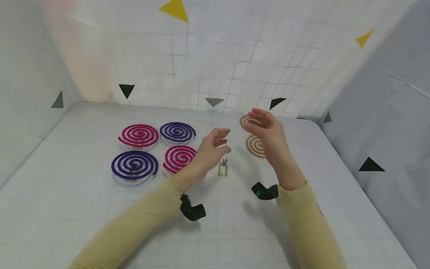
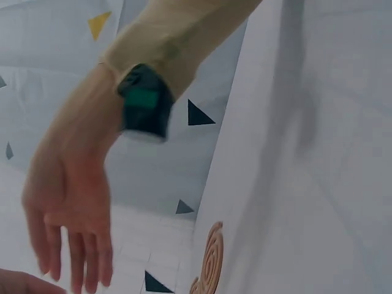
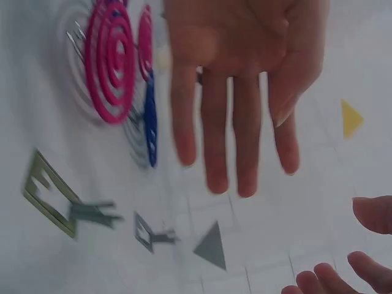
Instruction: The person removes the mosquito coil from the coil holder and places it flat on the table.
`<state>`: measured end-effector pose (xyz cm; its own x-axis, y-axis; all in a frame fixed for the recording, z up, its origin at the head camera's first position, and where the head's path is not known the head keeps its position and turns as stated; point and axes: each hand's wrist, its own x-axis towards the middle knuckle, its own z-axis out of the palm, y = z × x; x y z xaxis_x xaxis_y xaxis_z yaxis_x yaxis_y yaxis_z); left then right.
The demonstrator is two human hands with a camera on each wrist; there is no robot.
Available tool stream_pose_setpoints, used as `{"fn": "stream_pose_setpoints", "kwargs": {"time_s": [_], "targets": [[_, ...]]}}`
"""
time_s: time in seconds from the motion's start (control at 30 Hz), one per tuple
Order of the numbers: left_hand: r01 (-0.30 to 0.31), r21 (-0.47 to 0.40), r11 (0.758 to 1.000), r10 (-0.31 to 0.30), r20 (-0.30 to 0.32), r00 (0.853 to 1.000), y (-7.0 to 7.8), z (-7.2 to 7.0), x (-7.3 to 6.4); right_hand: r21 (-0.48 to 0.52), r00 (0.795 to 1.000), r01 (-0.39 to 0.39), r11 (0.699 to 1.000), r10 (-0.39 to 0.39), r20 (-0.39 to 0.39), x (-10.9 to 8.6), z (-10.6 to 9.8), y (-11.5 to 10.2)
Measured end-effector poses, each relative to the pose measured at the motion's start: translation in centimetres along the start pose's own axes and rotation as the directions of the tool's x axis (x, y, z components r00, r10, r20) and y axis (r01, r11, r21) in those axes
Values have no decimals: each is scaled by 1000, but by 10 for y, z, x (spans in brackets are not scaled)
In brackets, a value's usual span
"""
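Observation:
My left hand is raised over the middle of the table, its fingers relaxed and holding nothing. It partly covers a pink spiral coil. Just beyond its fingers stands a small square holder with upright prongs; a second holder shows in the right wrist view. My right hand, also bare of any object, hovers with loosely bent fingers in front of two tan spiral coils, a nearer one and a farther one, both partly hidden. The hands are apart from each other.
On the left, another pink coil and two purple coils, one at the back and one in front, are raised on small stands. White sheets with yellow, black and grey triangles enclose the white table. Each wrist wears a black camera.

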<state>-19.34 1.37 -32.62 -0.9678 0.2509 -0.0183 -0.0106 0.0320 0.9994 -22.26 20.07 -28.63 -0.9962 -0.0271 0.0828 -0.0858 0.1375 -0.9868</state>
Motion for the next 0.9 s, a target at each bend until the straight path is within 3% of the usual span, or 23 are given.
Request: {"fn": "stream_pose_setpoints", "kwargs": {"time_s": [0.23,0.43,0.63,0.9], "targets": [[-28,80,996,32,-56,998,6,-55,-33,84,993,-24,996,14,120,-20,30,1],[8,100,995,0,-74,997,2,-86,-54,137,985,-50,989,27,170,-37,50,0],[24,135,991,-13,-81,997,1,-105,-61,145,982,-69,987,41,183,-45,64,3],[57,210,976,-33,-115,993,4,-124,-59,138,976,-105,985,76,206,-45,70,15]]}}
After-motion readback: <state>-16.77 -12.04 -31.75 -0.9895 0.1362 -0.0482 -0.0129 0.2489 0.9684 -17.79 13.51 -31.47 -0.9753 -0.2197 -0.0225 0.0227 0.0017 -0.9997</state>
